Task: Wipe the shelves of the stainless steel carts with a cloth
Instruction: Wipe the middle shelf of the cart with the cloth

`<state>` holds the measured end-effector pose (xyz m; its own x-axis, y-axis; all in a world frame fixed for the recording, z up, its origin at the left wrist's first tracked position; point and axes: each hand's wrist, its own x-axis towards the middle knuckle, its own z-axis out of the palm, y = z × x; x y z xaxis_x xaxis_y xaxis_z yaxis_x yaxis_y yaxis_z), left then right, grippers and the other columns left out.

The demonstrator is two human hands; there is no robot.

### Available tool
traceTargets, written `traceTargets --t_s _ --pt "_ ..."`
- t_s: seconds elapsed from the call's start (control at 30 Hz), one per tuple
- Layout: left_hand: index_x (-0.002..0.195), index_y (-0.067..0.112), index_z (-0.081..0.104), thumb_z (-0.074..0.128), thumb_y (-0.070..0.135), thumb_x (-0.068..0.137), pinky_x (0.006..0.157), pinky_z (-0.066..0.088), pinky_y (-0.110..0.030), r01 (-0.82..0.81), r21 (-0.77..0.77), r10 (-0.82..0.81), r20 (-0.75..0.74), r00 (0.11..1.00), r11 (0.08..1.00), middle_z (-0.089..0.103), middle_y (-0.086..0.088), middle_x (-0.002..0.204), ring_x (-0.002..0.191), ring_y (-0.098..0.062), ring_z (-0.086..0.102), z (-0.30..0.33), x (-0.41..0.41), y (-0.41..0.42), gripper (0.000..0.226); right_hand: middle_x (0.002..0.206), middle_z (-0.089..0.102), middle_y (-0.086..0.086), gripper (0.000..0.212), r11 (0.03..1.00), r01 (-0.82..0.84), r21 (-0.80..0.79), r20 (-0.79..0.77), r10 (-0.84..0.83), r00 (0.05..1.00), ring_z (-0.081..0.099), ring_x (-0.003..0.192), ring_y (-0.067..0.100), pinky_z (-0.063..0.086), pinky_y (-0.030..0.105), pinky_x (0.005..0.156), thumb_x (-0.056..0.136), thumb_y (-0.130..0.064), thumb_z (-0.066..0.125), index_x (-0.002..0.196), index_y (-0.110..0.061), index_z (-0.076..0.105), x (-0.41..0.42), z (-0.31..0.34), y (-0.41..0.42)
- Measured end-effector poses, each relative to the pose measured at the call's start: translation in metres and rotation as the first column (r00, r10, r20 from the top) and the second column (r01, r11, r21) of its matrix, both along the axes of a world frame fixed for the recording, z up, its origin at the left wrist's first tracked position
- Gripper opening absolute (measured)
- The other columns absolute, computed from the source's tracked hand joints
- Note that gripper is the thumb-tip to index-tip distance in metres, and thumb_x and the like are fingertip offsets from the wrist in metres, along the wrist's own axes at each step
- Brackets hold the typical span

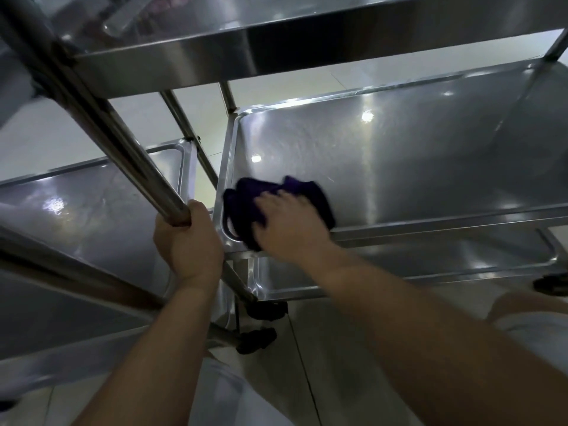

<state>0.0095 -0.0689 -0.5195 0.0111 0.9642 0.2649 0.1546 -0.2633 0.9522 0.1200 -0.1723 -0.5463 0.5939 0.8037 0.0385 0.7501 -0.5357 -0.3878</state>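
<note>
Right hand: the right hand (290, 224) lies flat on the dark purple cloth (246, 207), fingers spread and nearly straight; it presses the cloth down and does not clench it.
Cloth: it is bunched in the near-left corner of the middle shelf (415, 155), touching the raised rim there.
Left hand: the left hand (187, 238) grips the upright post (123, 139) of the cart, fingers wrapped round the tube; it seems to steady the frame.
Progress: the wiping is in the middle of the work, by judgement; the middle shelf shows faint arc marks across its steel, perhaps from the cloth, though the glare makes this uncertain; the bottom shelf (430, 265) and the second cart (92, 195) on the left are probably left to do, and no cloth touches them now.
Top shelf: the top shelf (276, 47) is seen only from its front edge and underside; its state cannot be told.
Surface: brushed stainless steel with raised rims; it reflects ceiling lights as bright spots.
Room: pale tiled floor (190, 118) beyond the carts; black caster wheels (256, 339) stand under the frames.
</note>
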Motion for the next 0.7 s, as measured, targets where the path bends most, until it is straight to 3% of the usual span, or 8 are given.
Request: traceTargets --t_s 0.1,0.17,0.3,0.37,0.43,0.57,0.63,0.7 --pt "0.072 0.029 0.053 0.057 0.04 0.082 0.05 0.041 -0.009 0.004 0.012 -0.004 -0.023 1.0 1.0 0.063 0.007 0.068 0.056 0.002 0.06 -0.002 -0.001 0.001 0.016 0.165 0.034 -0.01 0.062 0.989 -0.149 -0.021 -0.084 0.147 0.986 0.022 0.155 0.016 0.007 0.044 0.126 0.101 -0.051 0.038 0.158 -0.03 0.036 -0.021 -0.001 0.033" --pt "0.072 0.027 0.054 0.056 0.044 0.081 0.053 0.046 -0.016 0.007 0.008 -0.007 -0.036 0.999 1.0 0.065 0.005 0.069 0.058 -0.004 0.061 -0.004 -0.002 0.003 0.019 0.164 0.036 -0.011 0.061 0.988 -0.153 -0.02 -0.075 0.151 0.986 0.024 0.154 0.015 0.008 0.043 0.126 0.1 -0.053 0.039 0.157 -0.031 0.037 -0.016 -0.002 0.026" --pt "0.07 0.025 0.052 0.058 0.04 0.082 0.052 0.042 -0.014 0.008 0.007 -0.007 -0.058 0.998 1.0 0.061 0.004 0.065 0.055 -0.002 0.058 -0.003 -0.002 0.004 0.021 0.141 0.062 -0.001 0.053 0.998 -0.02 0.066 0.001 0.02 1.0 0.055 0.132 0.025 0.041 0.044 0.112 0.091 -0.051 0.045 0.136 -0.028 0.059 0.027 0.006 -0.038" --pt "0.069 0.025 0.052 0.059 0.036 0.084 0.049 0.036 -0.007 -0.001 0.016 0.002 -0.062 0.998 1.0 0.059 0.005 0.064 0.053 0.002 0.057 -0.001 -0.003 0.002 0.02 0.124 0.07 0.003 0.042 0.988 0.071 0.136 0.046 -0.078 0.996 0.066 0.113 0.03 0.051 0.045 0.099 0.089 -0.049 0.044 0.123 -0.03 0.059 0.057 0.013 -0.089" --pt "0.069 0.025 0.052 0.06 0.034 0.085 0.048 0.035 -0.006 0.0 0.006 0.001 -0.062 0.998 1.0 0.059 0.004 0.064 0.052 0.003 0.056 0.001 -0.003 0.0 0.021 0.118 0.073 0.012 0.038 0.96 0.211 0.183 0.097 -0.231 0.968 0.07 0.103 0.036 0.053 0.05 0.094 0.088 -0.047 0.043 0.121 -0.031 0.053 0.094 0.017 -0.147" --pt "0.07 0.024 0.053 0.06 0.033 0.086 0.048 0.039 -0.009 0.017 -0.019 -0.018 -0.033 0.999 1.0 0.058 0.005 0.062 0.052 0.0 0.056 0.002 -0.003 -0.004 0.02 0.138 0.06 0.023 0.067 0.802 0.588 -0.108 -0.033 -0.594 0.804 0.057 0.123 0.045 0.045 0.053 0.106 0.088 -0.056 0.038 0.14 -0.017 0.053 0.159 0.018 -0.232" --pt "0.07 0.023 0.053 0.061 0.032 0.086 0.049 0.04 -0.01 0.037 -0.014 -0.037 -0.013 0.999 0.999 0.057 0.006 0.06 0.051 0.0 0.056 0.002 -0.003 -0.004 0.02 0.148 0.052 0.021 0.07 0.767 0.617 -0.175 -0.044 -0.633 0.773 0.05 0.133 0.044 0.04 0.054 0.111 0.093 -0.055 0.041 0.15 -0.016 0.044 0.166 0.016 -0.229" --pt "0.07 0.023 0.053 0.061 0.033 0.086 0.05 0.042 -0.013 0.048 -0.015 -0.048 -0.001 0.999 0.999 0.056 0.007 0.058 0.051 -0.001 0.055 0.001 -0.003 -0.005 0.02 0.151 0.05 0.018 0.064 0.815 0.562 -0.142 -0.03 -0.571 0.82 0.048 0.136 0.041 0.038 0.053 0.113 0.099 -0.051 0.044 0.152 -0.014 0.044 0.155 0.014 -0.197"
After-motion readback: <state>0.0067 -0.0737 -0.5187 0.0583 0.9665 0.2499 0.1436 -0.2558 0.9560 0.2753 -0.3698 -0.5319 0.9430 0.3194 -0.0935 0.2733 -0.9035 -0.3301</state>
